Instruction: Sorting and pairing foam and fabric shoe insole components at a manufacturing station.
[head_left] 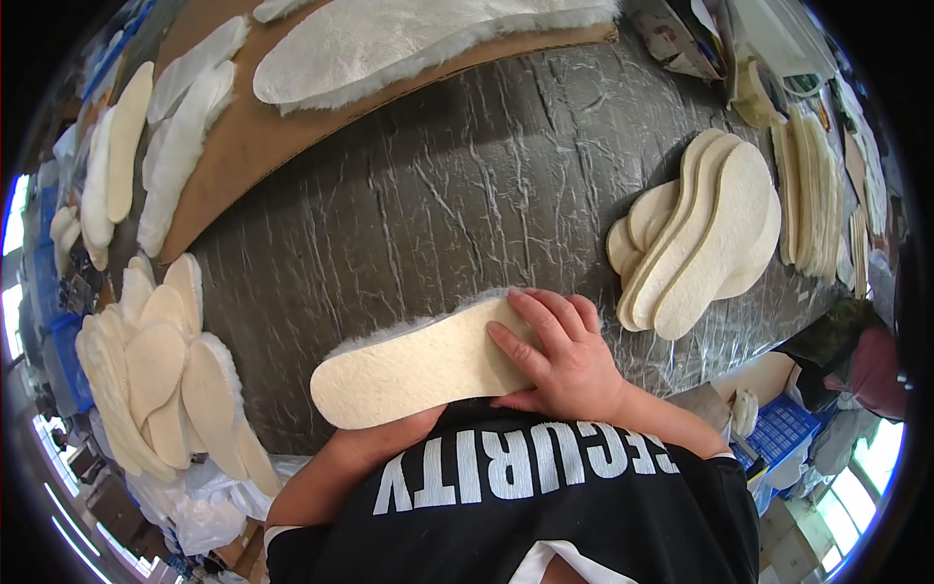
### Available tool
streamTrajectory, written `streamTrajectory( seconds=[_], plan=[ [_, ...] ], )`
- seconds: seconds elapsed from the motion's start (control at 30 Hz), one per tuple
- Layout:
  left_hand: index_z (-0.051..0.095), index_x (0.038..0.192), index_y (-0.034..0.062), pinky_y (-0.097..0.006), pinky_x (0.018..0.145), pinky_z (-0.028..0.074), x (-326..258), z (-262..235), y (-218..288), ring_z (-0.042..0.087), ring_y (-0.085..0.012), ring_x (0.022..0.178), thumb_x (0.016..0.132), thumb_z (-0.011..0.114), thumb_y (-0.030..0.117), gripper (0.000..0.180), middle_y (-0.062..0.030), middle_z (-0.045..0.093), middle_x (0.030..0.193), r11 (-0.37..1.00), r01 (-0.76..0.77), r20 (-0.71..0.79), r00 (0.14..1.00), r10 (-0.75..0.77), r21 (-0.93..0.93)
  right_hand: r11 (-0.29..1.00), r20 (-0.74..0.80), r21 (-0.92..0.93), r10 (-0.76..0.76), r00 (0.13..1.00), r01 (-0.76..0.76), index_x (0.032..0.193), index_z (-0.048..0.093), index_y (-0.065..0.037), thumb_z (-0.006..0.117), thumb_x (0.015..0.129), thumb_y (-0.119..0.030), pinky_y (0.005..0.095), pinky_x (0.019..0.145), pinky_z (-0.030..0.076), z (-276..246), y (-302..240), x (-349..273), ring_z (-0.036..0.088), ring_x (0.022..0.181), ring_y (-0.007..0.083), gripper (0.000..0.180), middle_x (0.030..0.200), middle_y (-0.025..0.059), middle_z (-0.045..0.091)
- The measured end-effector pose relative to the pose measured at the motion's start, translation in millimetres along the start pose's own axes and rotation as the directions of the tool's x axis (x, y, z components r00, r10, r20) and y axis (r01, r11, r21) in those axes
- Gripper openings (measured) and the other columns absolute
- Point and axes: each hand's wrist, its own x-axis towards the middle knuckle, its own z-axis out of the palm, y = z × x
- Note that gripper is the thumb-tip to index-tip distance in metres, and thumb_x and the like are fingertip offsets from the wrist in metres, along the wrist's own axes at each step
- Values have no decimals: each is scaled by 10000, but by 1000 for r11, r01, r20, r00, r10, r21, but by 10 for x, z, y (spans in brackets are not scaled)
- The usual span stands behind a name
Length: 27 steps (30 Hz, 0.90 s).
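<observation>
A cream insole (418, 365) with white fleece along its far edge lies crosswise close to my body. My right hand (569, 360) grips its right end, fingers over the top face and thumb by the near edge. From the near side, my left hand (413, 425) reaches beneath the insole and holds it there; its fingers are hidden underneath. To the right sits a stack of cream insoles (705, 234), several deep and fanned apart. Fleece-backed insoles (161, 365) make a loose pile at the left.
The table (409, 214) has a wrinkled dark plastic cover. Across the back lies brown cardboard (229, 185) bearing white fleece insoles (389, 49). Bundled cream sheets (812, 195) stand at the far right, near a clear plastic container (778, 39). A blue crate (778, 433) sits beyond the right edge.
</observation>
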Motion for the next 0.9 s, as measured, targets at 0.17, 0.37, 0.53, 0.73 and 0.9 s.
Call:
streamTrajectory(
  seconds=[0.17, 0.37, 0.53, 0.73, 0.9],
  plan=[
    [574, 1226, 134, -380, 929, 436, -14, -79, 59, 573, -277, 1097, 893, 591, 228, 346, -107, 603, 1191, 994, 47, -53, 997, -52, -98, 1000, 19, -24, 3, 1000, -3, 1222, 574, -118, 705, 641, -560, 509, 936, 357, 2, -2, 7, 470, 1173, 347, 742, 1336, 189, 449],
    [568, 1239, 162, -398, 967, 413, -37, -109, 56, 570, -257, 1107, 896, 576, 238, 352, -76, 606, 1197, 986, 66, -34, 997, -72, -151, 999, 58, -29, 15, 998, -14, 1236, 552, -87, 663, 681, -534, 484, 971, 345, -28, -42, -1, 447, 1208, 334, 721, 1350, 197, 441],
    [545, 1272, 225, -460, 1075, 300, -71, -107, -66, 551, -193, 1147, 924, 520, 286, 353, -22, 596, 1236, 946, -159, -16, 985, 171, 284, 999, 77, -33, 10, 997, -7, 1239, 551, -85, 656, 687, -536, 485, 973, 344, 0, -67, 0, 448, 1209, 335, 720, 1351, 198, 441],
    [525, 1292, 248, -474, 1113, 238, 17, -218, -52, 517, -173, 1191, 935, 496, 291, 361, 2, 583, 1263, 942, -147, -8, 988, 157, 300, 1000, 24, 5, -8, 1000, 8, 1239, 557, -97, 658, 702, -520, 483, 960, 363, -25, -20, 64, 454, 1199, 339, 690, 1341, 194, 449],
    [535, 1280, 164, -486, 1111, 243, 43, -59, -103, 503, -242, 1192, 941, 455, 269, 363, -82, 556, 1284, 820, -248, -104, 932, 347, 516, 979, -278, -141, -180, 944, 145, 1153, 629, -206, 660, 724, -477, 484, 892, 400, -144, -25, -170, 472, 1128, 313, 508, 1258, 142, 503]
  ],
)
